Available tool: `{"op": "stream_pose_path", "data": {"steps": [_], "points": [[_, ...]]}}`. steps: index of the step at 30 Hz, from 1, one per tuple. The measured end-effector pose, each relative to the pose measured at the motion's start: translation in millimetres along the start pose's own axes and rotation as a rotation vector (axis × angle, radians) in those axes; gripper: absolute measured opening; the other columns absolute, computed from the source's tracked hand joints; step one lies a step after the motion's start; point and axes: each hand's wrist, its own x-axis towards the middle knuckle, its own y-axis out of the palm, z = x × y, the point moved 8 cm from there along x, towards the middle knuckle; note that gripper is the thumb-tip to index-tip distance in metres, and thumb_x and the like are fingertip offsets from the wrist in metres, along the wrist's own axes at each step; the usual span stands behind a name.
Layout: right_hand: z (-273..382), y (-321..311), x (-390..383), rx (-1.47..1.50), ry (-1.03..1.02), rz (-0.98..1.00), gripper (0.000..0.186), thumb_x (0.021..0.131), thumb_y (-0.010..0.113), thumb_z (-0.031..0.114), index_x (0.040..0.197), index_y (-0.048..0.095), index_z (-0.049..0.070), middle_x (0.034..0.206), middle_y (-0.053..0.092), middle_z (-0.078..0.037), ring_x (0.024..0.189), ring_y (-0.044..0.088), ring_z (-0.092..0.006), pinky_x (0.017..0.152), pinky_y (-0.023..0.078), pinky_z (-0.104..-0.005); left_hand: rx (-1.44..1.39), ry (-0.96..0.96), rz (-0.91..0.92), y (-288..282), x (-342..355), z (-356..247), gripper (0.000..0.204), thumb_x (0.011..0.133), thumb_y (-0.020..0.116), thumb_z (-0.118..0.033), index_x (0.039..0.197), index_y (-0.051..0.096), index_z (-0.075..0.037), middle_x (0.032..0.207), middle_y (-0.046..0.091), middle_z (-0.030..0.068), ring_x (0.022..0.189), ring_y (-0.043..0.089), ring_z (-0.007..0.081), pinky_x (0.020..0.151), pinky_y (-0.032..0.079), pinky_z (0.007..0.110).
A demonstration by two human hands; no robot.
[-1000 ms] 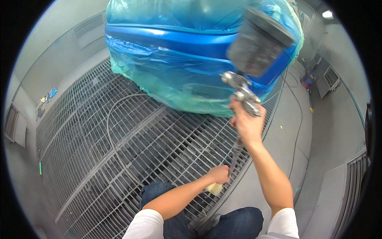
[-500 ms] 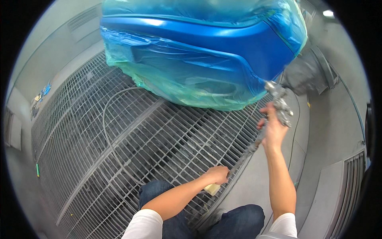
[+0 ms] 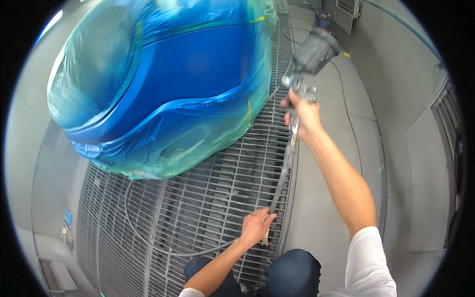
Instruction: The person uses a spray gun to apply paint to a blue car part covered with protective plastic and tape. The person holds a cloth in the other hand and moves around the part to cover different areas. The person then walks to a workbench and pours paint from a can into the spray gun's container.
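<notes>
My right hand [image 3: 308, 116] is wrapped round the handle of a silver spray gun [image 3: 308, 93] with a dark grey cup [image 3: 316, 52] on top, a little blurred. The gun is level with the right-hand side of a glossy blue car panel [image 3: 193, 69], apart from it. Wrinkled green-blue masking film [image 3: 198, 148] covers the car around that panel. From the gun's handle an air hose [image 3: 280, 190] runs down to my left hand [image 3: 255, 226]. Its fingers close round the hose, and a pale yellowish piece [image 3: 266, 237] shows beneath them.
A metal floor grating [image 3: 227, 183] lies under the car, with a hose loop [image 3: 131, 220] on it. Smooth grey floor [image 3: 326, 198] borders it on the right, beside the booth wall [image 3: 405, 94]. A dark container [image 3: 322, 20] stands far back.
The view has turned right, so the car appears further left and more of its side shows. My right hand has raised the spray gun, and its cup shows clearly. Both hands keep their hold.
</notes>
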Motion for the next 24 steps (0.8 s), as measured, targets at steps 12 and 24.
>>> {"op": "stream_pose_path", "data": {"steps": [12,24], "points": [[-40.0,-40.9,53.8,0.021,0.242,0.014,0.019,0.1,0.065,0.023,0.107,0.065,0.005,0.08,0.068,-0.008,0.041,0.051,-0.0139,0.034,0.041,-0.0305,0.133,-0.201,0.238,19.9,41.2,-6.0,0.038,0.087,0.077,-0.034,0.111,0.074,-0.004,0.107,0.073,0.018,0.097,0.07,0.0382,0.085,0.056,0.042],[179.4,3.0,-75.5,-0.015,0.312,-0.268,0.017,0.102,0.064,0.022,0.11,0.064,0.007,0.094,0.073,-0.008,0.047,0.055,-0.0132,0.039,0.043,-0.0275,0.151,-0.563,0.334,-100.1,-17.4,-206.6,0.039,0.086,0.076,-0.036,0.107,0.07,-0.004,0.101,0.071,0.0223,0.096,0.068,0.0437,0.082,0.054,0.051]]}}
